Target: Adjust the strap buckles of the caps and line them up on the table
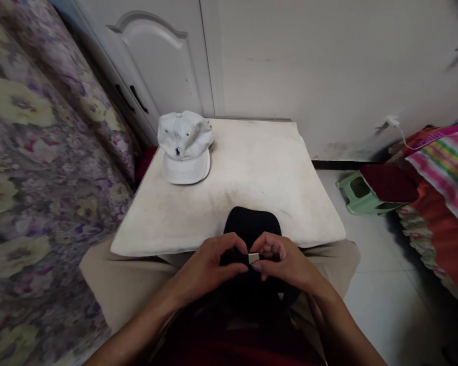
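A black cap [252,219] lies across my lap and the near edge of the table, and its lower part merges with the dark clothing. On it shows a small, pale metal buckle [254,258]. My right hand [280,258] is closed, thumb and forefinger pinching the buckle from the right. From the left, my left hand [217,256] curls its thumb and forefinger onto the black band beside the buckle. Dark material between those two fingertips is hard to make out. At the table's far left rests a white baseball cap [185,140] with a small dark emblem.
The table [259,168] has a cream cover and stands against a white wall and cabinet door [156,61]. A floral curtain [41,152] hangs on the left. To the right are a green stool [354,193] with a dark red top and a bed with a striped cover [450,162].
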Motion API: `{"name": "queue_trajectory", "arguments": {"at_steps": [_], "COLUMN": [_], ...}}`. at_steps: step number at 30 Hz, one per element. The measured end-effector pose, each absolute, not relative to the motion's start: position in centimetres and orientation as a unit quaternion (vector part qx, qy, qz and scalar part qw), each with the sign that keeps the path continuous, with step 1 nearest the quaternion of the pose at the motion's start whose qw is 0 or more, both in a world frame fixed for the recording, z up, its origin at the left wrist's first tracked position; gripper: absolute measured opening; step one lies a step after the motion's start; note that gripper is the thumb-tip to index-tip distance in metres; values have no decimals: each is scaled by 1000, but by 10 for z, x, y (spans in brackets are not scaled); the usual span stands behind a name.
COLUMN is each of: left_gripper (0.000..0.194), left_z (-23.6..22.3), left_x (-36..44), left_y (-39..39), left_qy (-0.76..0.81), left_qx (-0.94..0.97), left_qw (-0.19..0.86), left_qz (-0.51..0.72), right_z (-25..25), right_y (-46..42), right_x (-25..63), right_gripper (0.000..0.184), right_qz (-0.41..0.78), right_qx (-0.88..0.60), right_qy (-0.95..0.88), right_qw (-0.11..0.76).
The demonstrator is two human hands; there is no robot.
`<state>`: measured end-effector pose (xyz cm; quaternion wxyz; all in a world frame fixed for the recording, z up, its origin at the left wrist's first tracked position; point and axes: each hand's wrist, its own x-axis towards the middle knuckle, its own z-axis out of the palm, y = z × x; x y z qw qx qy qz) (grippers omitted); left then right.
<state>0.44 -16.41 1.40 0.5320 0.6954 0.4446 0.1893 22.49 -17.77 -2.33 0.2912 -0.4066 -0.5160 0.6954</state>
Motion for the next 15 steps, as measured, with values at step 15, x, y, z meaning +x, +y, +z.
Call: {"name": "queue_trajectory", "arguments": {"at_steps": [15], "left_gripper": [12], "left_z": [3], "left_x": [7], "left_y": [-163], "left_qy": [439], "left_qx": [675], "left_qw": [560], "left_qz": [196], "right_z": [-22], "right_y": [-178], "right_x": [219], "right_gripper": [17], "right_qz": [676], "right_qx": [-425], "right_qy": [-510], "right_qw": [322]}}
